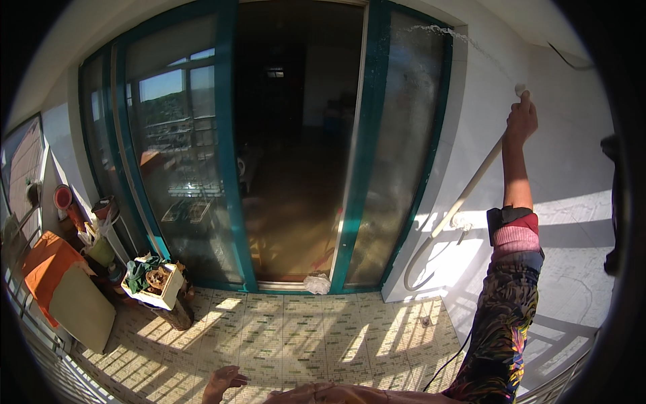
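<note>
My right hand, at the end of a raised arm, is closed around the upper end of a pale hose. Below the hand the hose slants down along the white wall and loops near a wall tap. A thin stream of water arcs leftward from the hose end and strikes the top of the right glass door panel, whose frame is teal. Low in the view, my left hand is held over the tiled floor, fingers slightly bent and apart, with nothing in it.
Between the door panels is a dark doorway. A whitish bundle lies at its sill. At left are a white box of cloth and brown items, a pale cabinet under an orange cloth, and potted things. A floor drain lies near the right wall.
</note>
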`<state>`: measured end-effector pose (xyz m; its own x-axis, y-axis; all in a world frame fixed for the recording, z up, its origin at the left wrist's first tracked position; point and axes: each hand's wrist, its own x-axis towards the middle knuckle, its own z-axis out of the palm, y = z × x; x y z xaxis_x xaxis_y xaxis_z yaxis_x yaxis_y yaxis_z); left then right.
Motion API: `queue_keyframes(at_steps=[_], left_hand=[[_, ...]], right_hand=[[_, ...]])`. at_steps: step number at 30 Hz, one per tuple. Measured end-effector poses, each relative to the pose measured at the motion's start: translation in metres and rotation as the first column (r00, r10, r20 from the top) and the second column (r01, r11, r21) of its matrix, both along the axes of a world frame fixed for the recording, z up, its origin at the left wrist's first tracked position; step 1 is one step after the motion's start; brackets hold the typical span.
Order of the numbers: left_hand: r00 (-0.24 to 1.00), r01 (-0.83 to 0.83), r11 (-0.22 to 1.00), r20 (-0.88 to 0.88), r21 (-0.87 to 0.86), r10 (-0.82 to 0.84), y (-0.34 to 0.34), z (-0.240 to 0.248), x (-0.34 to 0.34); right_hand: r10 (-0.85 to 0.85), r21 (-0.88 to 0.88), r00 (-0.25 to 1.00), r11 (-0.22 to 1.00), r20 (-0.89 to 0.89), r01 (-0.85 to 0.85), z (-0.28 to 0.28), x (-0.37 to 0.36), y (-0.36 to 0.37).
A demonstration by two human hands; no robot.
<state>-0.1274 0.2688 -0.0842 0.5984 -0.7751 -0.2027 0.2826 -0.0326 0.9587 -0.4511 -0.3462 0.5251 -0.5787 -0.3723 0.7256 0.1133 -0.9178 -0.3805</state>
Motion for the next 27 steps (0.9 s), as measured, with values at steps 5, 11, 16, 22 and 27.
queue_keyframes(at_steps=[5, 11, 16, 22, 27], left_hand=[[0.997, 0.038, 0.998, 0.069, -0.055, -0.034, 0.005, -0.026, 0.008], [0.999, 0.033, 0.996, 0.034, -0.083, -0.030, 0.004, -0.021, 0.006], [0.998, 0.053, 0.992, 0.035, -0.116, -0.050, 0.000, -0.018, 0.005], [0.998, 0.055, 0.996, -0.011, -0.068, -0.056, -0.001, -0.020, 0.011], [0.999, 0.049, 0.997, 0.024, -0.052, -0.048, 0.000, -0.020, 0.011]], right_hand=[[-0.036, 0.065, 0.999, 0.997, 0.010, 0.035, 0.013, -0.001, 0.006], [-0.159, 0.087, 0.987, 0.983, -0.017, 0.160, 0.030, -0.007, -0.002], [-0.250, 0.127, 0.968, 0.961, 0.006, 0.247, 0.034, -0.013, -0.016], [-0.319, 0.197, 0.948, 0.929, -0.003, 0.314, 0.026, -0.021, -0.025], [-0.332, 0.210, 0.943, 0.923, 0.003, 0.324, 0.019, -0.025, -0.029]])
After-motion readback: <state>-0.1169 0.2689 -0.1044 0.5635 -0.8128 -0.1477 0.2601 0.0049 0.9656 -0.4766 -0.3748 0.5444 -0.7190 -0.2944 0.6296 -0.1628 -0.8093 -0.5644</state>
